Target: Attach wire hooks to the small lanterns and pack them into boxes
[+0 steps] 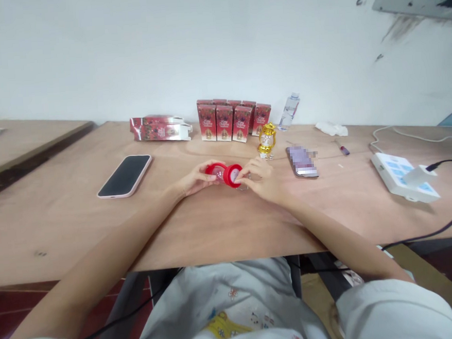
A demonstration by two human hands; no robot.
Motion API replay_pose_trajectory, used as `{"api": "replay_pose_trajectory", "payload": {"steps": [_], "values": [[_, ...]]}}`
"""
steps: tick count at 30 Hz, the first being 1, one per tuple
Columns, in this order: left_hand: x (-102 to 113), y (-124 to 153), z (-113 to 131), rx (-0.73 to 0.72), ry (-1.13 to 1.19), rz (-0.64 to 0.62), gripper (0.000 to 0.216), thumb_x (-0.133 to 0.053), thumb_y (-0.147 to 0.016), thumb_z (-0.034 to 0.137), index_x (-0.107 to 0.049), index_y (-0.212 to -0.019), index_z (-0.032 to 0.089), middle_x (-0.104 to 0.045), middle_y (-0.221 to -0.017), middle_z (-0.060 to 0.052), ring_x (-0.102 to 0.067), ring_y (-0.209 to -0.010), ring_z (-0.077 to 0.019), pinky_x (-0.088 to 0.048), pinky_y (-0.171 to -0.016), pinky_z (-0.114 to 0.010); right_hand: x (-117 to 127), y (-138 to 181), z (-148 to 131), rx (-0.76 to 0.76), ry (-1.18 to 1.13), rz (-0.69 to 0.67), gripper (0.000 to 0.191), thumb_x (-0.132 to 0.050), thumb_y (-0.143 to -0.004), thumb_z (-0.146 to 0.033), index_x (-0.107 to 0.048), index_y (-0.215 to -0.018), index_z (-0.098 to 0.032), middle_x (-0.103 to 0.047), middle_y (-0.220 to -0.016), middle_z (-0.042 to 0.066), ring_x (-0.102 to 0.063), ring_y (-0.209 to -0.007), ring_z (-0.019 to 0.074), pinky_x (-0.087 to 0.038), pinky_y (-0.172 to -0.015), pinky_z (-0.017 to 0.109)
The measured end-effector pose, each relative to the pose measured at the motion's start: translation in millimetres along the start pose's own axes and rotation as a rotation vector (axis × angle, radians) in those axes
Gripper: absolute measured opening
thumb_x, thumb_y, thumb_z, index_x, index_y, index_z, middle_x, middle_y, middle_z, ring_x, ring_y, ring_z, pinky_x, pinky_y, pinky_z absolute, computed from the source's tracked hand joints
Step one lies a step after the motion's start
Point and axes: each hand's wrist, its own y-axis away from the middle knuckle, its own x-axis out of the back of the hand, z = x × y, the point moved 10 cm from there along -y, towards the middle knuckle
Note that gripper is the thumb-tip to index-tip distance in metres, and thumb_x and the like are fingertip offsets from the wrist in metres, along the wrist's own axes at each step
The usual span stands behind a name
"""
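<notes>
A small red lantern lies on its side above the middle of the table, its round base turned toward my right hand. My left hand is closed around its top end. At the base, the fingers of my right hand are pinched together against a pale disc; whether they grip it or only press on it I cannot tell. Just beyond my right hand stands a gold lantern of similar shape, with small pale bits by its foot.
Several red printed boxes stand near the wall, beside flattened boxes. A dark-screened phone lies left, another phone right. A clear bottle, a tissue and a white power strip with cables are further right.
</notes>
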Motion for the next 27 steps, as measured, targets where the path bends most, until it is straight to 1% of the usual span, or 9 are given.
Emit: {"api": "replay_pose_trajectory", "payload": {"steps": [2,6,8,13,16,21,25,27], "values": [[0,0,-1,0.008,-0.007,0.000,0.045,-0.077,-0.057,0.012,-0.066,-0.100,0.019,-0.068,-0.096,-0.003,-0.065,-0.084,-0.0146,-0.053,-0.074,-0.025,0,0,-2,0.035,-0.034,-0.013,0.014,-0.067,-0.083,-0.030,-0.066,-0.072,-0.021,-0.068,-0.075,0.001,-0.058,-0.075,0.0160,-0.044,-0.074,0.032],[1,0,-2,0.019,-0.015,-0.008,0.045,-0.077,-0.058,0.013,-0.066,-0.101,0.019,-0.068,-0.098,-0.003,-0.065,-0.082,-0.0141,-0.053,-0.074,-0.025,4,1,-12,0.156,-0.109,-0.028,0.013,-0.062,-0.087,-0.027,-0.067,-0.076,-0.021,-0.070,-0.078,0.003,-0.061,-0.076,0.0149,-0.048,-0.074,0.030],[1,0,-2,0.019,-0.014,-0.003,0.044,-0.077,-0.059,0.014,-0.066,-0.101,0.020,-0.068,-0.097,-0.003,-0.065,-0.080,-0.0133,-0.053,-0.074,-0.024,6,2,-12,0.172,-0.121,-0.023,0.013,-0.059,-0.089,-0.026,-0.067,-0.079,-0.021,-0.070,-0.079,0.003,-0.062,-0.076,0.0149,-0.049,-0.073,0.030],[1,0,-2,0.019,-0.026,0.019,0.047,-0.079,-0.055,0.014,-0.067,-0.100,0.020,-0.068,-0.097,-0.003,-0.065,-0.081,-0.0139,-0.054,-0.071,-0.024,3,3,-11,0.158,-0.071,-0.024,0.014,-0.055,-0.090,-0.023,-0.065,-0.082,-0.020,-0.069,-0.080,0.004,-0.062,-0.076,0.0151,-0.049,-0.072,0.030],[0,1,0,0.008,-0.031,0.033,0.046,-0.079,-0.053,0.013,-0.068,-0.098,0.019,-0.068,-0.097,-0.003,-0.065,-0.082,-0.0140,-0.054,-0.072,-0.024,4,5,-14,0.168,-0.040,0.007,0.013,-0.056,-0.090,-0.022,-0.065,-0.081,-0.020,-0.068,-0.078,0.004,-0.061,-0.074,0.0150,-0.049,-0.070,0.030],[1,2,1,0.000,-0.017,0.059,0.045,-0.079,-0.054,0.013,-0.067,-0.098,0.019,-0.069,-0.095,-0.003,-0.065,-0.080,-0.0136,-0.053,-0.072,-0.024,4,6,-14,0.188,-0.056,0.038,0.011,-0.056,-0.089,-0.019,-0.064,-0.081,-0.020,-0.068,-0.081,0.005,-0.062,-0.078,0.0153,-0.049,-0.073,0.030],[-2,1,4,-0.024,-0.006,0.049,0.043,-0.077,-0.054,0.010,-0.067,-0.096,0.018,-0.069,-0.093,-0.003,-0.065,-0.080,-0.0146,-0.053,-0.072,-0.025,-1,4,-7,0.135,-0.123,-0.003,0.014,-0.056,-0.088,-0.019,-0.063,-0.076,-0.019,-0.066,-0.081,0.005,-0.062,-0.079,0.0154,-0.050,-0.073,0.030],[-2,1,4,-0.025,0.001,0.053,0.043,-0.077,-0.055,0.010,-0.067,-0.096,0.017,-0.070,-0.092,-0.004,-0.066,-0.081,-0.0152,-0.053,-0.072,-0.025,-1,3,-1,0.083,-0.183,0.011,0.012,-0.060,-0.087,-0.023,-0.060,-0.075,-0.019,-0.066,-0.081,0.005,-0.062,-0.079,0.0153,-0.049,-0.073,0.030]]}}
